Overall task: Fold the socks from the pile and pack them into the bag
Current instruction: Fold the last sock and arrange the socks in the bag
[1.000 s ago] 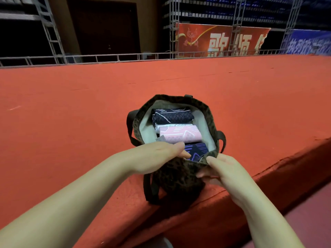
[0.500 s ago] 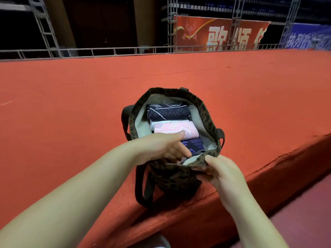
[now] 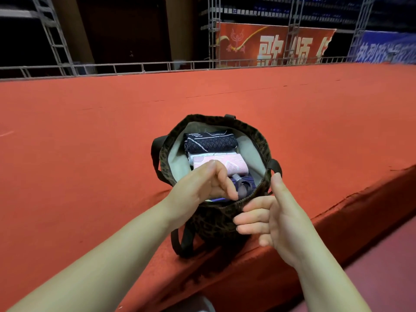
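A dark leopard-print bag [image 3: 262,140] with a pale lining stands open near the front edge of the red platform. Inside lie a folded navy sock [image 3: 211,143] at the back, a folded pink sock [image 3: 234,162] in the middle and a dark purple sock [image 3: 245,188] at the front. My left hand [image 3: 202,185] reaches into the near left of the opening, its fingers curled down against the purple sock; its grip is hidden. My right hand [image 3: 270,217] holds the bag's near right rim, thumb up along the rim and fingers curled under it.
The red carpeted platform [image 3: 90,143] stretches far to the left, right and back. Its front edge drops off just below the bag, lower right. A metal railing [image 3: 135,67] and banners stand far behind.
My left hand's fingers have curled down deeper into the bag onto the front sock. My right thumb has lifted along the rim, and the bag's mouth stands wider.
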A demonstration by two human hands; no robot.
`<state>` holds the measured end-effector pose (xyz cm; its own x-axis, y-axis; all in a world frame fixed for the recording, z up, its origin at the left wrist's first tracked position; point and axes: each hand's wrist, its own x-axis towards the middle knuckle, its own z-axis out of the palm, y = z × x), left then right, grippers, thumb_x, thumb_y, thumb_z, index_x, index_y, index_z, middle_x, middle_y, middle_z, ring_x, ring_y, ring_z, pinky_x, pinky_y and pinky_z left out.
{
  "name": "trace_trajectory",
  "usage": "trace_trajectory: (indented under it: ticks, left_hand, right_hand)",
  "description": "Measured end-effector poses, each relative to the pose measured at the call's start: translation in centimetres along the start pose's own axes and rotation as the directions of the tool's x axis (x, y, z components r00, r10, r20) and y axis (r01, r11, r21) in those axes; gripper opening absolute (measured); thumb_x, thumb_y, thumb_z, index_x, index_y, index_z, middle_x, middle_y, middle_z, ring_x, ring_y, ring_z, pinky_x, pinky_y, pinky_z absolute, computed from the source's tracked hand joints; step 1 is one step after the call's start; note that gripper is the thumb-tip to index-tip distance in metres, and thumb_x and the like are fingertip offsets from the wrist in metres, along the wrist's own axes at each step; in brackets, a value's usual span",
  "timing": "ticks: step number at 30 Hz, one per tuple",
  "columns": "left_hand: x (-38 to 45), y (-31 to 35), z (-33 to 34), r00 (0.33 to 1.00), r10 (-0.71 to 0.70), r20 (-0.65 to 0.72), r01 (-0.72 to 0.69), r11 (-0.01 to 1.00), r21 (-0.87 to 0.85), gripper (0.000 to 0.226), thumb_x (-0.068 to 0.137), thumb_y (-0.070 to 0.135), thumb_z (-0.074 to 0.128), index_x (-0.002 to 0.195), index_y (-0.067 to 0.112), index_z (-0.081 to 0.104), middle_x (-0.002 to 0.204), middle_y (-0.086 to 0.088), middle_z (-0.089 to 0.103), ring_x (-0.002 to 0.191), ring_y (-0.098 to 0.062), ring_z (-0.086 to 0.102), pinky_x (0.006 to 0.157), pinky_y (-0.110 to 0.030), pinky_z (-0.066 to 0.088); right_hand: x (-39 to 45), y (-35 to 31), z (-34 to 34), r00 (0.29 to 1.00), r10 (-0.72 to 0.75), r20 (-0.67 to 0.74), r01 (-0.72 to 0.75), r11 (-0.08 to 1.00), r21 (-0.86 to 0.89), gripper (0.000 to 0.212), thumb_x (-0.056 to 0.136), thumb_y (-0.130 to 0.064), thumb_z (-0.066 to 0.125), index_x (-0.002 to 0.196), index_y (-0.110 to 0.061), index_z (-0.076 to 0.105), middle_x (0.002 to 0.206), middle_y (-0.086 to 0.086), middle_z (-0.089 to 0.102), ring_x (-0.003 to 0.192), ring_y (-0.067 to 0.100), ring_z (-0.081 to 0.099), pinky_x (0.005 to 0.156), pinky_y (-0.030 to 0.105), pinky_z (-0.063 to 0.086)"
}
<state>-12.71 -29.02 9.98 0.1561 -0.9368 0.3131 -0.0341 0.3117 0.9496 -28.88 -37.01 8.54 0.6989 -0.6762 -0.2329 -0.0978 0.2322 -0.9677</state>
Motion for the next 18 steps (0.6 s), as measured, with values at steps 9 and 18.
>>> trace_trajectory:
  ticks: [9, 18]
  left_hand:
    - [-3.5, -3.1, 0.1, 0.994, -0.105, 0.034, 0.095, 0.973, 0.212, 0.033, 0.091, 0.039, 0.049, 0.083, 0.007, 0.053, 0.076, -0.015, 0.062, 0.088, -0.036, 0.065, 0.094, -0.040, 0.047]
    - [-0.4, 2.2, 1.6, 0.999, -0.017, 0.037, -0.002, 0.897, 0.442, 0.004, 0.075, 0.026, 0.063, 0.077, 0.024, 0.065, 0.073, 0.013, 0.063, 0.070, 0.002, 0.055, 0.068, -0.013, 0.044]
  right_hand:
    - [-0.7, 0.2, 0.9, 0.985, 0.014, 0.171, -0.030, 0.995, 0.096, 0.047, 0.073, -0.055, 0.046, 0.064, -0.017, 0.072, 0.067, 0.010, 0.066, 0.051, 0.017, 0.063, 0.040, 0.020, 0.042]
    - [-2.0, 1.0, -0.5, 0.977, -0.083, 0.197, 0.011, 0.941, 0.339, 0.061, 0.072, -0.056, 0.055, 0.100, -0.004, 0.069, 0.077, 0.016, 0.066, 0.059, 0.020, 0.065, 0.041, 0.025, 0.049]
